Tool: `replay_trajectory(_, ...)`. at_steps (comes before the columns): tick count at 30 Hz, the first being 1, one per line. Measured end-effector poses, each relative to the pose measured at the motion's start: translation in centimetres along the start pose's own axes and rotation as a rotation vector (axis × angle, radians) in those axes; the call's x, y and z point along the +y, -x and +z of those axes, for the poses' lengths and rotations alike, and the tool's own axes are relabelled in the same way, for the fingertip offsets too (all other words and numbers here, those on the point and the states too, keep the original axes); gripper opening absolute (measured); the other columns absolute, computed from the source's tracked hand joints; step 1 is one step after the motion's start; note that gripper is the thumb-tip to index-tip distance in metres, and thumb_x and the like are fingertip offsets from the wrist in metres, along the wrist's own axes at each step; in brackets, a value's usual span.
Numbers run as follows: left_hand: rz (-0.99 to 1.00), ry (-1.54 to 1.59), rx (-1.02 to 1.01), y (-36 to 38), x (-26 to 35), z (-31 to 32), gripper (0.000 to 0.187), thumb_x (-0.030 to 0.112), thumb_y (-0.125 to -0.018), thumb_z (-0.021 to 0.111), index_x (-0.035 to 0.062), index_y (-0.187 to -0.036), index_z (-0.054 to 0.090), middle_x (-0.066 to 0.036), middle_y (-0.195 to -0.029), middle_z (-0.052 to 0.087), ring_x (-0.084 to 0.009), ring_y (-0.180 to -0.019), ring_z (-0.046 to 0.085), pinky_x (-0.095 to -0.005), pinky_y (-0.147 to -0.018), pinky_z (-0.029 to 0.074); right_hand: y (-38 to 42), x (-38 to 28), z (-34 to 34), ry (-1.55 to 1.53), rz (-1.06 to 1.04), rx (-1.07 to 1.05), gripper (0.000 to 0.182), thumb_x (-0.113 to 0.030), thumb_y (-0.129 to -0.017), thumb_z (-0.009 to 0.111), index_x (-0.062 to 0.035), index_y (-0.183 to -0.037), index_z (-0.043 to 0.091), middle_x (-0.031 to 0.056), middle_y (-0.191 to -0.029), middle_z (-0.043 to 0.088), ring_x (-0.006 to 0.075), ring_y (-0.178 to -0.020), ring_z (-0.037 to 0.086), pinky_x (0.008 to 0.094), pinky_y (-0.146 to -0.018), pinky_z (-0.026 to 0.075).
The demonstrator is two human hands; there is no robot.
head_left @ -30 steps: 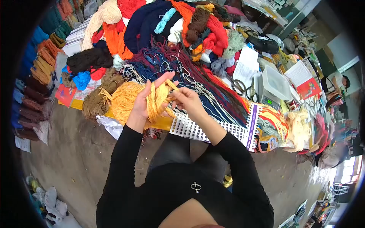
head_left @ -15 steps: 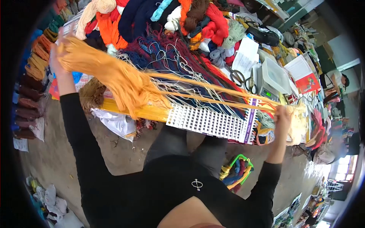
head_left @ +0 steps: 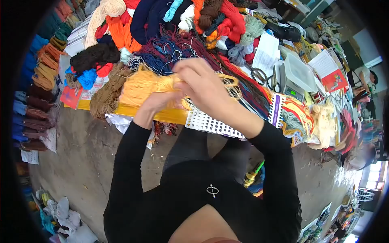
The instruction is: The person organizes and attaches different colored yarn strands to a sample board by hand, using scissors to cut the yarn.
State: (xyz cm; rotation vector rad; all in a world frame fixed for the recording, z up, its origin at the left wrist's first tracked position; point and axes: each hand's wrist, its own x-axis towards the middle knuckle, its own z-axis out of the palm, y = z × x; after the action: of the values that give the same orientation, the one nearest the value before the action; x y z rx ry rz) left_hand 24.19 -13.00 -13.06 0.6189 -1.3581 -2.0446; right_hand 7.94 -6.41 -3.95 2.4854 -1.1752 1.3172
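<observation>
A thick hank of yellow-orange yarn (head_left: 142, 87) is bunched up above the front edge of the table. My left hand (head_left: 164, 100) is closed on its right end from below. My right hand (head_left: 199, 83) reaches across from the right, with curled fingers gripping the same yarn beside the left one. Loose yellow loops stick out past the right hand's far side. Under my forearm lies a white card with rows of holes (head_left: 212, 123), partly covered. Navy and maroon strands (head_left: 166, 54) spread over the table behind my hands.
Colourful yarn hanks, such as an orange one (head_left: 121, 32), are heaped at the back. Scissors (head_left: 273, 81) lie near a scale with a plastic tub (head_left: 298, 75) at right. Brown yarn (head_left: 107, 95) hangs at the left edge. A green-rimmed basket (head_left: 258, 168) is below.
The hands have come together from wide apart. The long yellow strands stretched between them are now gathered into a short bunch, and the right hand has crossed leftward.
</observation>
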Motion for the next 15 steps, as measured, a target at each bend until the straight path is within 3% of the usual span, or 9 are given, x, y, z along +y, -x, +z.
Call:
replay_trajectory(2, -0.028, -0.060, 0.047, 0.0, -1.7, 0.1, 0.026, 0.022, -0.089, 0.062, 0.0060, -0.110, 0.057, 0.002, -0.076, 0.051, -0.0051, -0.061, 0.045, -0.0202, -0.052, 0.036, -1.3, -1.0, -0.9, -0.943, 0.492, -0.048, 0.015, -0.016, -0.090, 0.056, -0.0019, -0.086, 0.053, 0.0090, -0.094, 0.060, 0.0188, -0.082, 0.060, 0.0316, -0.072, 0.049)
replay_trajectory(3, -0.046, -0.028, -0.028, 0.0, -1.5, -1.7, 0.029, 0.028, -0.090, 0.060, 0.0063, -0.109, 0.057, 0.002, -0.078, 0.052, -0.0048, -0.059, 0.042, -0.0199, -0.051, 0.035, -1.2, -1.0, -1.4, -1.391, 0.589, 0.149, 0.018, -0.018, -0.095, 0.051, -0.0024, -0.088, 0.054, 0.0098, -0.092, 0.061, 0.0144, -0.076, 0.058, 0.0280, -0.069, 0.048)
replay_trajectory(5, 0.016, -0.137, -0.057, 0.0, -0.1, -5.8, 0.035, 0.039, -0.093, 0.053, 0.0082, -0.109, 0.058, 0.003, -0.078, 0.052, -0.0033, -0.054, 0.036, -0.0178, -0.048, 0.030, 1.1, 2.2, -4.0, -1.652, 0.610, 0.291, 0.016, -0.015, -0.096, 0.046, -0.0025, -0.092, 0.056, 0.0066, -0.082, 0.060, 0.0119, -0.068, 0.056, 0.0232, -0.063, 0.048)
replay_trajectory(8, -0.036, -0.286, 0.672, -1.3, 3.7, -15.0, 0.040, 0.036, -0.094, 0.053, 0.0078, -0.122, 0.054, 0.001, -0.096, 0.060, -0.0004, -0.055, 0.038, -0.0156, -0.046, 0.030, 5.2, 5.3, -11.2, -1.051, 0.868, 0.681, 0.011, -0.009, -0.091, 0.051, -0.0062, -0.080, 0.053, -0.0017, -0.069, 0.046, 0.0058, -0.055, 0.038, 0.0196, -0.048, 0.029)
replay_trajectory(9, 0.348, -0.160, 0.648, -1.2, 5.1, -22.8, 0.036, 0.035, -0.092, 0.056, 0.0061, -0.113, 0.060, 0.003, -0.085, 0.060, -0.0038, -0.055, 0.042, -0.0201, -0.048, 0.036, 7.6, 7.3, -14.8, -0.836, 0.865, 0.622, 0.011, -0.011, -0.090, 0.052, -0.0091, -0.080, 0.053, -0.0031, -0.068, 0.045, 0.0049, -0.055, 0.037, 0.0194, -0.049, 0.029)
replay_trajectory(11, 0.650, 0.032, 0.565, 1.7, 11.7, -26.4, 0.038, 0.026, -0.096, 0.049, 0.0015, -0.125, 0.052, -0.006, -0.104, 0.058, -0.0091, -0.068, 0.050, -0.0234, -0.063, 0.045, 11.0, 8.9, -22.2, -0.401, 0.743, 0.781, 0.012, -0.017, -0.090, 0.054, -0.0111, -0.081, 0.056, -0.0040, -0.064, 0.044, 0.0043, -0.053, 0.036, 0.0198, -0.048, 0.029)
replay_trajectory(12, 0.775, 0.102, 0.663, 3.1, 15.0, -22.6, 0.038, 0.025, -0.096, 0.047, -0.0011, -0.125, 0.051, -0.007, -0.105, 0.057, -0.0133, -0.081, 0.051, -0.0265, -0.071, 0.046, 7.9, 5.5, -22.3, 0.049, 0.885, 1.146, 0.017, -0.018, -0.094, 0.051, -0.0065, -0.082, 0.054, -0.0024, -0.063, 0.043, 0.0050, -0.051, 0.034, 0.0199, -0.044, 0.025)
replay_trajectory(13, 0.819, 0.200, 0.821, 3.6, 17.6, -16.9, 0.039, 0.025, -0.097, 0.046, -0.0026, -0.124, 0.051, -0.007, -0.102, 0.055, -0.0158, -0.089, 0.049, -0.0278, -0.076, 0.045, 10.2, 6.3, -26.2, -0.168, 0.573, 1.053, 0.016, -0.017, -0.094, 0.051, -0.0036, -0.089, 0.058, -0.0016, -0.065, 0.049, 0.0050, -0.051, 0.037, 0.0177, -0.045, 0.024)
replay_trajectory(15, 0.869, 0.203, 0.559, 4.6, 17.2, -18.3, 0.040, 0.024, -0.097, 0.047, -0.0038, -0.126, 0.048, -0.006, -0.098, 0.054, -0.0163, -0.086, 0.050, -0.0284, -0.080, 0.045, 10.3, 4.4, -25.8, -0.046, 0.593, 0.985, 0.021, -0.017, -0.095, 0.052, 0.0008, -0.101, 0.063, -0.0014, -0.069, 0.053, 0.0044, -0.053, 0.040, 0.0167, -0.047, 0.026)
